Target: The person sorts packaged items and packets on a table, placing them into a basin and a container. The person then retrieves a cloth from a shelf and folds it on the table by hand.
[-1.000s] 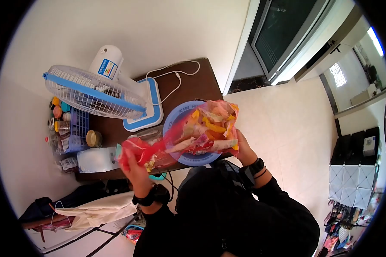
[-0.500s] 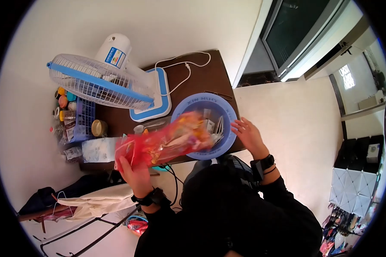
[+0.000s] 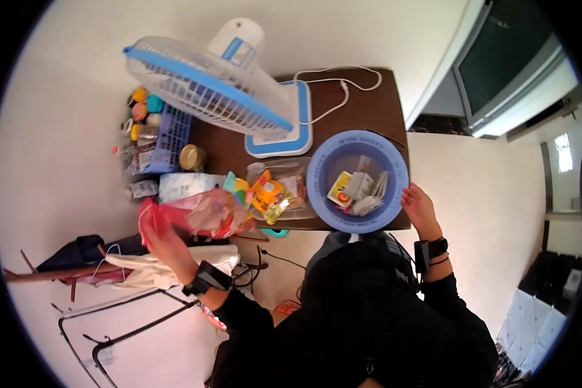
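Note:
My left hand (image 3: pixel 165 242) is closed on a red see-through plastic bag (image 3: pixel 207 213) at the table's front left, with wrappers showing inside it. My right hand (image 3: pixel 420 205) is at the right rim of a blue basin (image 3: pixel 317 194), its fingers partly bent and holding nothing visible. Inside the basin lie small white packets (image 3: pixel 362 187) and a yellow and white packet (image 3: pixel 340 190). Between bag and basin, an orange package (image 3: pixel 268 194) sits over a clear plastic tray (image 3: pixel 297 171).
A white and blue fan (image 3: pixel 278 145) stands on the brown table (image 3: pixel 362 103), its white cable behind the basin. At the left are a purple basket (image 3: pixel 173 139), jars (image 3: pixel 192 157) and a white pack (image 3: pixel 187 186). A clothes rack (image 3: pixel 129 333) stands below left.
The red bag has moved off the basin to the left in my left hand. My right hand has let go of the bag. The packets in the basin have come into view.

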`<state>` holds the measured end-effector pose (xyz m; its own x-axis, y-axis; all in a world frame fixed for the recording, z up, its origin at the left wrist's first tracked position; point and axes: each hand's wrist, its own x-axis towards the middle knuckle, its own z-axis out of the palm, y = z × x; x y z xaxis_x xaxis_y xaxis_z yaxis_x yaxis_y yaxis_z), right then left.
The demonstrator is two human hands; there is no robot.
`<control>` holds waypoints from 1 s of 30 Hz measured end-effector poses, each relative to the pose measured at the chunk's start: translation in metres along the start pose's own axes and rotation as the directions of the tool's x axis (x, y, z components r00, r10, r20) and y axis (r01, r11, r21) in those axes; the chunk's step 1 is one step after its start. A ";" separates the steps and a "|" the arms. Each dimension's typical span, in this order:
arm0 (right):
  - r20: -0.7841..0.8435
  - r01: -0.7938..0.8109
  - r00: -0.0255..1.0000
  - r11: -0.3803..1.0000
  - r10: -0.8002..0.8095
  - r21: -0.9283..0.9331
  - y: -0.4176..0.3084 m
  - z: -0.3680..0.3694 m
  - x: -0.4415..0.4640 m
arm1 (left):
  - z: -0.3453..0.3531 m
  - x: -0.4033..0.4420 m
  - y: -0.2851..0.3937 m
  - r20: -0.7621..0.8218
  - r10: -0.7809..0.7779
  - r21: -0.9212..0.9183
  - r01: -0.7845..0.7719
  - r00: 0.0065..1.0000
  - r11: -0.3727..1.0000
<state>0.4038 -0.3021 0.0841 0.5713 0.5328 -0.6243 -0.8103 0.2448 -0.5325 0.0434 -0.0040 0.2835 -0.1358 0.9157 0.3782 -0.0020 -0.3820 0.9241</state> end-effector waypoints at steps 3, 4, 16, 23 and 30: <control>0.042 -0.038 0.998 0.998 0.039 -0.043 0.004 0.007 0.008 | 0.010 0.028 -0.028 0.179 0.039 0.101 -0.058 0.983 0.993; 0.053 -0.048 0.997 0.998 0.051 -0.048 0.004 0.008 0.009 | 0.009 0.033 -0.048 0.182 -0.094 -0.023 0.100 0.979 0.995; 0.024 -0.079 0.996 0.996 0.080 -0.040 0.009 0.008 0.001 | 0.056 0.117 -0.075 0.381 -0.132 -0.028 0.154 0.915 0.988; -0.023 -0.021 1.000 0.998 0.019 -0.053 0.009 0.007 -0.010 | 0.044 0.131 -0.120 0.449 -0.243 0.070 0.238 0.860 0.969; -0.047 0.010 0.999 0.997 -0.013 -0.082 0.015 0.002 -0.009 | -0.002 0.073 -0.226 0.496 -0.184 0.655 -0.227 0.849 0.721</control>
<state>0.3864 -0.3014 0.0831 0.5876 0.4904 -0.6435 -0.7914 0.1829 -0.5832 0.0323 0.1495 0.1021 0.3766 0.9092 0.1774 0.6785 -0.4011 0.6154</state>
